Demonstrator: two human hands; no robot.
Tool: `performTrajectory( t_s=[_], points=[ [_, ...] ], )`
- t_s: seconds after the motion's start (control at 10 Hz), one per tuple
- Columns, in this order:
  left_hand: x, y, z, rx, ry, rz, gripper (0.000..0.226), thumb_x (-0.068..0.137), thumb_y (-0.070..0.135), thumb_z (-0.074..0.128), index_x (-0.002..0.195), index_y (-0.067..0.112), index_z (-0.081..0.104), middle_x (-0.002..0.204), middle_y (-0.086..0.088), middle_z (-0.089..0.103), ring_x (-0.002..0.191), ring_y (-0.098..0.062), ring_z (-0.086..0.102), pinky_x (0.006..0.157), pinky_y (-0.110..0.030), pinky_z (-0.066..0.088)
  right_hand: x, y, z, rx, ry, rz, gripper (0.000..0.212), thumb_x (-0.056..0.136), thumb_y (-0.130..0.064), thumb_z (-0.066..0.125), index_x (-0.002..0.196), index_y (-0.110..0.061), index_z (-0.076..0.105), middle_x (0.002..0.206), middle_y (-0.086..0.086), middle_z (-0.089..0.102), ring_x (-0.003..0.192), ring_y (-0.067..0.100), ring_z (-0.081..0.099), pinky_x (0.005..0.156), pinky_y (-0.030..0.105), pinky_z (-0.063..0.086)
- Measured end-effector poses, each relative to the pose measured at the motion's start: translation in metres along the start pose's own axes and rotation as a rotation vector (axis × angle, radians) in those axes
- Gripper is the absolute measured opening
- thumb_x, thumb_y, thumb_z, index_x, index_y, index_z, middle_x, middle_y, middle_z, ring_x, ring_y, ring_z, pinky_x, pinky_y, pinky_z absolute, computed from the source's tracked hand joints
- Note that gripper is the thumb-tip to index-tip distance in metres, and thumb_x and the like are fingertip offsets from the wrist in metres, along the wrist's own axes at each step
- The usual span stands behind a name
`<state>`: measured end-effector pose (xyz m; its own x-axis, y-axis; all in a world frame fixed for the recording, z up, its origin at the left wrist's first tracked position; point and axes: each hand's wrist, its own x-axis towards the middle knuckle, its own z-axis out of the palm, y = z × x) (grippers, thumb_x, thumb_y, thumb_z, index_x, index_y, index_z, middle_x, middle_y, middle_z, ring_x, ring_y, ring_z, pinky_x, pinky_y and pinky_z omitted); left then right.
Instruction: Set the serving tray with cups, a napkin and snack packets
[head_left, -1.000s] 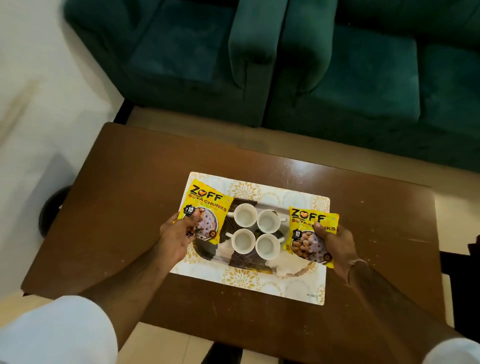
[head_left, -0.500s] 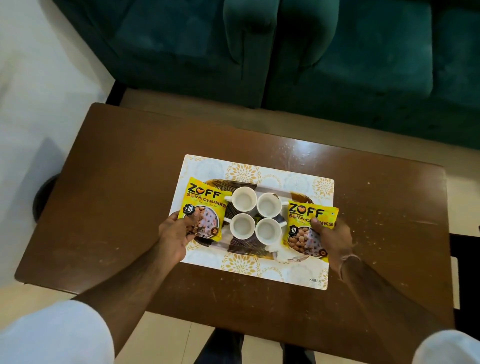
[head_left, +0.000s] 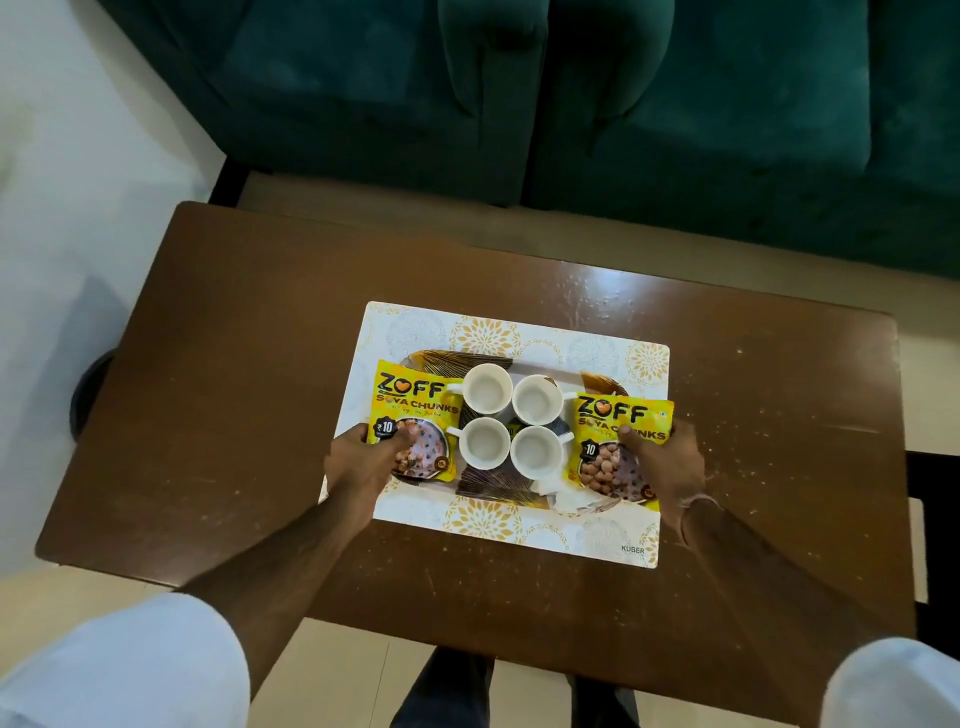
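An oval brown leaf-patterned serving tray (head_left: 488, 487) lies on a white and gold placemat (head_left: 415, 325). Several white cups (head_left: 486, 388) stand grouped in the tray's middle. A white napkin (head_left: 563, 497) peeks out at the tray's front right. My left hand (head_left: 358, 457) pinches the lower corner of a yellow soya chunks packet (head_left: 415, 402) at the tray's left end. My right hand (head_left: 662, 460) grips a second yellow packet (head_left: 613, 441) at the tray's right end, thumb on its front. Both packets lie about flat over the tray ends.
The placemat sits on a brown wooden table (head_left: 234, 389). Green sofas (head_left: 675, 130) stand beyond the table's far edge. A dark round object (head_left: 88, 389) is on the floor at the table's left.
Both packets have come down from a raised tilt to lie lower at the tray's two ends. The camera has shifted, so the table sits lower in view.
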<state>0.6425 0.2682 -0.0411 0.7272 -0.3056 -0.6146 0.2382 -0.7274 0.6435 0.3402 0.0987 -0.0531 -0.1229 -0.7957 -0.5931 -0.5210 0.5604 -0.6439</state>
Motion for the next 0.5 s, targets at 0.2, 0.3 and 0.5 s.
performTrajectory(
  t_s=[0.2, 0.3, 0.5],
  points=[
    [0.001, 0.005, 0.005, 0.266, 0.055, 0.034, 0.067, 0.059, 0.031, 0.091, 0.112, 0.010, 0.057, 0.112, -0.013, 0.065, 0.100, -0.029, 0.065, 0.078, -0.040, 0.058, -0.001, -0.016, -0.010, -0.020, -0.050, -0.036, 0.064, 0.079, -0.027, 0.082, 0.130, -0.009, 0.046, 0.114, 0.009, 0.065, 0.104, 0.029, 0.062, 0.087, 0.038, 0.050],
    [0.000, 0.016, 0.005, 0.383, 0.042, -0.032, 0.083, 0.056, 0.033, 0.091, 0.125, 0.009, 0.051, 0.126, -0.018, 0.056, 0.118, -0.035, 0.054, 0.092, -0.044, 0.053, -0.004, -0.035, -0.018, -0.199, -0.074, -0.114, 0.063, 0.079, -0.024, 0.081, 0.128, -0.001, 0.049, 0.126, 0.020, 0.057, 0.118, 0.037, 0.055, 0.101, 0.049, 0.047],
    [-0.010, 0.058, -0.006, 0.404, -0.030, -0.016, 0.100, 0.063, 0.036, 0.091, 0.144, 0.014, 0.038, 0.146, -0.018, 0.042, 0.135, -0.036, 0.040, 0.103, -0.045, 0.045, -0.018, -0.095, -0.045, -0.412, -0.099, -0.202, 0.086, 0.082, -0.031, 0.078, 0.145, 0.007, 0.032, 0.147, 0.026, 0.040, 0.136, 0.041, 0.039, 0.110, 0.046, 0.037]
  ],
)
